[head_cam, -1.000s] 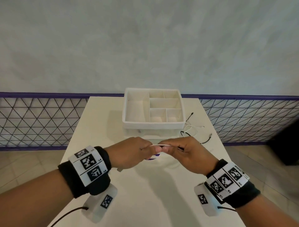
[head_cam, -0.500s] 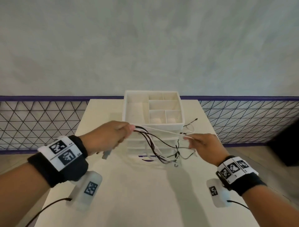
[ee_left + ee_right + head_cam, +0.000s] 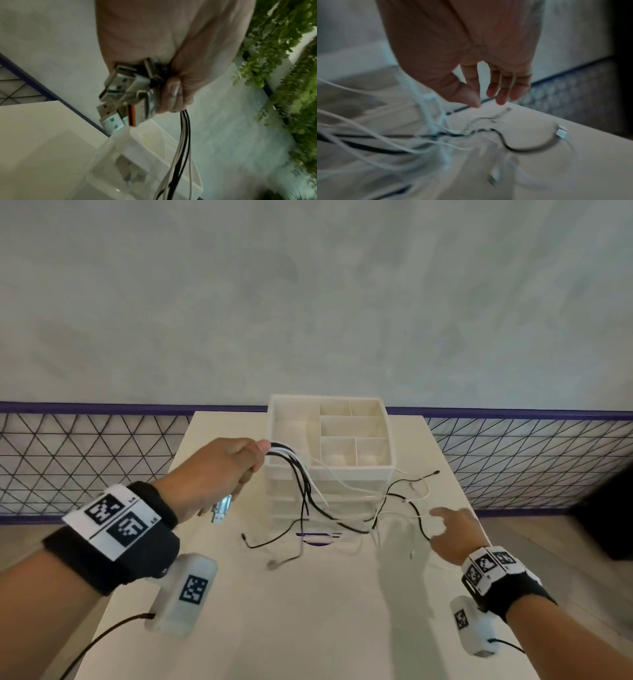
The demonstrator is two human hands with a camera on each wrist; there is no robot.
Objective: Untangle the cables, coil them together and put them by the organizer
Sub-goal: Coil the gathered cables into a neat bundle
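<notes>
My left hand [image 3: 236,462] is raised left of the white organizer [image 3: 329,470] and grips a bundle of black and white cables [image 3: 305,491] near their USB ends. The USB plugs [image 3: 123,97] stick out below the fist [image 3: 173,94] in the left wrist view. The cables sag across the organizer's front and spread loose over the table to the right, their small plugs [image 3: 561,132] lying on the surface. My right hand [image 3: 445,529] hovers over those loose ends with fingers [image 3: 501,94] relaxed and apart, holding nothing.
The white table [image 3: 308,611] is narrow; its right edge runs close to my right hand. A purple mark [image 3: 318,537] lies before the organizer. A wire fence [image 3: 85,457] and grey wall stand behind. Green foliage [image 3: 283,54] shows in the left wrist view.
My hands have drawn apart and the cables stretched out between them. The left hand rose to the left with the plug ends; the right hand let go and dropped toward the table's right side.
</notes>
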